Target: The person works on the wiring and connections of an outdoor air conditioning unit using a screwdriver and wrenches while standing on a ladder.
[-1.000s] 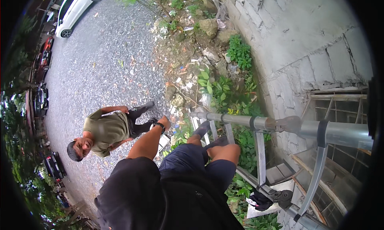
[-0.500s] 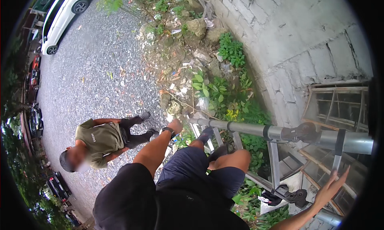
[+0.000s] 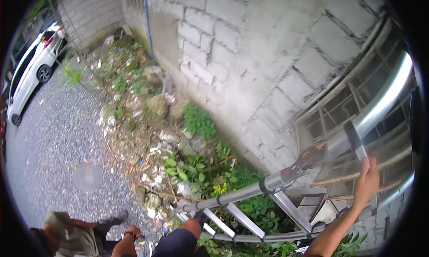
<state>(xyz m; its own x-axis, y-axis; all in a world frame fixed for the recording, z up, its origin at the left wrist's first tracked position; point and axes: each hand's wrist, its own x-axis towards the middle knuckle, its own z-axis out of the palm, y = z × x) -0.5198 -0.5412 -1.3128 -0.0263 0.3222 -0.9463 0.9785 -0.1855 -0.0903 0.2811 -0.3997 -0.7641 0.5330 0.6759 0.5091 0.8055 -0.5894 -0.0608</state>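
Observation:
A silver metal ladder (image 3: 237, 195) with dark hinges leans up beside the block wall at the right. My right hand (image 3: 367, 182) reaches up to its upper section, with the fingers closed around a rung (image 3: 359, 150). My left hand (image 3: 135, 231), with a dark watch at the wrist, hangs low over the gravel, apart from the ladder. Its fingers are too small and blurred to read. My leg (image 3: 176, 241) in dark shorts is next to the lower rungs, and my dark-clad foot (image 3: 200, 217) shows by a low rung.
Behind the ladder stands the grey block wall (image 3: 254, 42) with a wood-framed window (image 3: 333, 118). Green plants (image 3: 196, 167), rocks and litter lie along its base. A co-worker (image 3: 76, 234) in an olive shirt stands on the gravel (image 3: 67, 163) at lower left. A white car (image 3: 33, 74) is farther off.
My view has swung up and toward the wall, so the co-worker and my legs sit lower in the picture. My right hand, open before, has closed on the ladder rung.

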